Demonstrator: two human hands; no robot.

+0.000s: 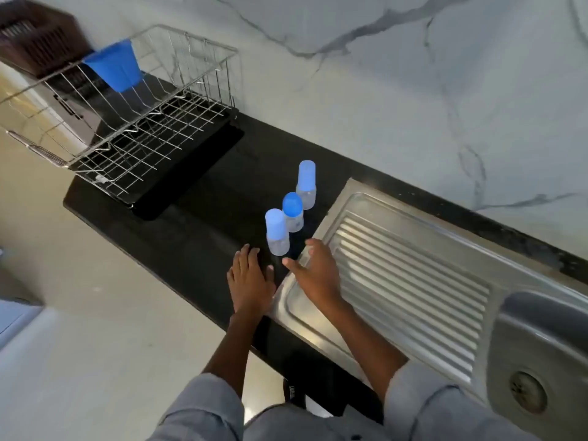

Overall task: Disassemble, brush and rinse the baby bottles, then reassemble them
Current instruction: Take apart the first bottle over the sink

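Three small clear baby bottles stand upright in a row on the black counter (197,224), each with its cap on. The nearest bottle (277,233) has a pale blue cap, the middle bottle (293,212) a deeper blue cap, and the far bottle (306,184) a pale blue cap. My left hand (249,281) lies flat on the counter just short of the nearest bottle, fingers straight. My right hand (313,268) rests on the sink's corner to the right of that bottle, fingers spread and holding nothing.
A steel sink unit with a ribbed draining board (410,281) and a basin with a drain (528,391) fills the right. A wire dish rack (136,128) holding a blue cup (114,68) stands at the counter's far left. A marble wall rises behind.
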